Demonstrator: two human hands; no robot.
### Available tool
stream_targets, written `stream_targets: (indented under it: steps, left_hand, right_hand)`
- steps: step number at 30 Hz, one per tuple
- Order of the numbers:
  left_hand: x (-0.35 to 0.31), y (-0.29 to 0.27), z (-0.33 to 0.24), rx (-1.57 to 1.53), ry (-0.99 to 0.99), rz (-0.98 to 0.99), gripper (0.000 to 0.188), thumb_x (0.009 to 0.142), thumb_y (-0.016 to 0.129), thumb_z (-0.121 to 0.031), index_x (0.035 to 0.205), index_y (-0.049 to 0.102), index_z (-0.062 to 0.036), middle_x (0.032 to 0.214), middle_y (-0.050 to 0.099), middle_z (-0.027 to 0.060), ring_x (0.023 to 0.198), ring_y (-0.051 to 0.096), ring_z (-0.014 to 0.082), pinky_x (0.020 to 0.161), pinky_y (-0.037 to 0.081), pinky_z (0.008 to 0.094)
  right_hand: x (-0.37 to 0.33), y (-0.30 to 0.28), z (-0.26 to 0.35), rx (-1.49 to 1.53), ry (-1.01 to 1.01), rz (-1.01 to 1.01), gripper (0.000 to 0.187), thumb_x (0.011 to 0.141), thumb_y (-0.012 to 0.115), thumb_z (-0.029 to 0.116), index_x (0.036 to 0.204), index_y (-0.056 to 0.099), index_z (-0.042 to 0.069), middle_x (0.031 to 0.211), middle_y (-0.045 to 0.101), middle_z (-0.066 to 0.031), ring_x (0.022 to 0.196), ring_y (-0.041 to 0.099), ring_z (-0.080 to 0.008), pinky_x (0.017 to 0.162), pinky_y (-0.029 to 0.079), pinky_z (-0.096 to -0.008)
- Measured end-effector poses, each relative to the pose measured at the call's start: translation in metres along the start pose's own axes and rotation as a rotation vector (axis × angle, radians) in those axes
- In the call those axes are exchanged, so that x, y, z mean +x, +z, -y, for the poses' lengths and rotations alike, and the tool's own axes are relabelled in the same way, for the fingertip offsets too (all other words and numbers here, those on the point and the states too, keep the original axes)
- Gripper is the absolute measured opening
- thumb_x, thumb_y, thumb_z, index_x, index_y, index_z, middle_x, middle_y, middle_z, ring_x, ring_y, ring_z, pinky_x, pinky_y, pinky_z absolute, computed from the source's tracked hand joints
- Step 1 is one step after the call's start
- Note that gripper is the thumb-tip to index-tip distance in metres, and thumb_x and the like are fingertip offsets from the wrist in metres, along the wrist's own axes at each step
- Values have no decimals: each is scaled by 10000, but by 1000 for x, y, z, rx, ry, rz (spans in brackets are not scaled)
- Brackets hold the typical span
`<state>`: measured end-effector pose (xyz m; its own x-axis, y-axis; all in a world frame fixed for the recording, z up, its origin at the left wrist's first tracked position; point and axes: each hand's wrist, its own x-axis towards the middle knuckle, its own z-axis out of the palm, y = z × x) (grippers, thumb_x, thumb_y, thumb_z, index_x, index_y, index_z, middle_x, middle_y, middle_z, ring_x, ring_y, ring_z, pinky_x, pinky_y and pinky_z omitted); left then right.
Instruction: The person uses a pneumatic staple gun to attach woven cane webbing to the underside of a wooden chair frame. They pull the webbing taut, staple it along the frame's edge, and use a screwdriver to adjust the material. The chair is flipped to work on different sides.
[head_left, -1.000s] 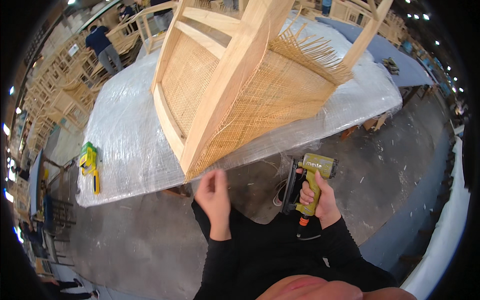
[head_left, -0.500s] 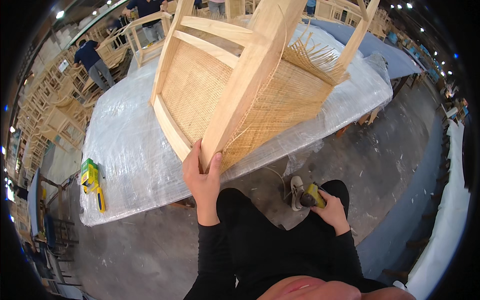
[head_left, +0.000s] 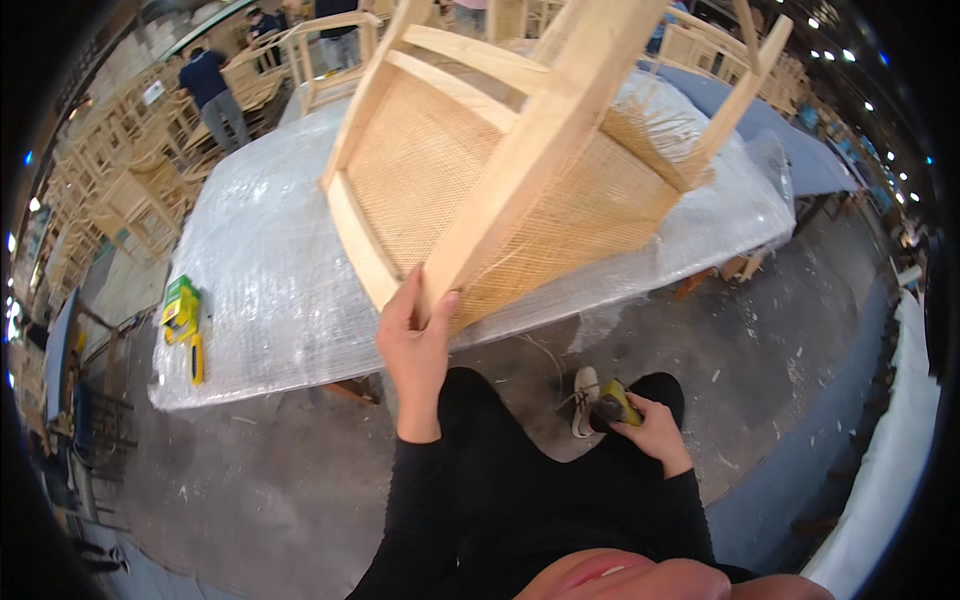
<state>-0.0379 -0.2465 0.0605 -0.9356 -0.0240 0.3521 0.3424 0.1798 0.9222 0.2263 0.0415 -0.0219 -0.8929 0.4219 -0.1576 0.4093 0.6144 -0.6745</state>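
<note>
The right hand [head_left: 652,432], held low by the knee, has its fingers closed around a yellow-green tool [head_left: 618,404], seen foreshortened. The left hand [head_left: 412,345] grips the chair frame [head_left: 505,205] at its near corner, thumb and fingers parted by the wood's thickness. The chair frame is tilted over the plastic-wrapped tabletop [head_left: 255,235], its low end toward the person, its long axis running up and away to the right. Woven cane [head_left: 585,215] covers its right side, ending in frayed strands. Leftward lie a yellow-handled cutter [head_left: 197,358] and a green-and-yellow box [head_left: 181,298] bearing small, blurred printing. Beyond, a co-worker [head_left: 212,92] stands near unfinished chairs [head_left: 135,200].
</note>
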Motion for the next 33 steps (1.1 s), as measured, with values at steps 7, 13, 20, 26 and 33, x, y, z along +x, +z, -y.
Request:
stream_targets:
  steps: [7,13,20,26,33]
  left_hand:
    - [-80,31,-12,-4,523,147,340,879,766,-50,1213,719,-9,1058,749,113,970,700,280,931,527,371]
    - [-93,101,35,-954,-490,177,673,1008,706,-131,1594,377,-81,1220,706,58,874,633,106,797,507,282]
    - [-65,113,53,-1235,-564,73,104,1039,684,-172,1086,601,-132,892,608,-10,716,548,74,608,401,246]
    - [-69,101,31,-1179,-588,49,170,1068,651,-288,981,616,-147,698,574,-18,543,467,59,523,367,232]
    - [-66,112,39,-930,-665,-17,232,1064,652,-349,986,591,-139,668,576,3,492,444,73,456,334,234]
  right_hand:
    - [15,-2,24,402,-101,25,388,923,786,191,1209,690,-52,950,752,-112,879,718,-219,844,550,-350]
    - [21,-22,89,1226,-68,-115,362,1081,602,358,1157,550,7,862,587,-70,688,574,-167,698,519,-353]
    - [33,-44,112,1463,-313,0,474,1101,507,471,1223,493,13,854,532,-78,652,524,-155,667,505,-363]
    - [38,-31,109,1374,-311,-41,482,1089,539,468,1206,511,1,796,525,-69,622,509,-138,621,482,-339]
    - [43,-33,113,1277,-177,-86,404,1090,576,328,1253,564,-41,686,490,-37,554,476,-124,568,456,-322]
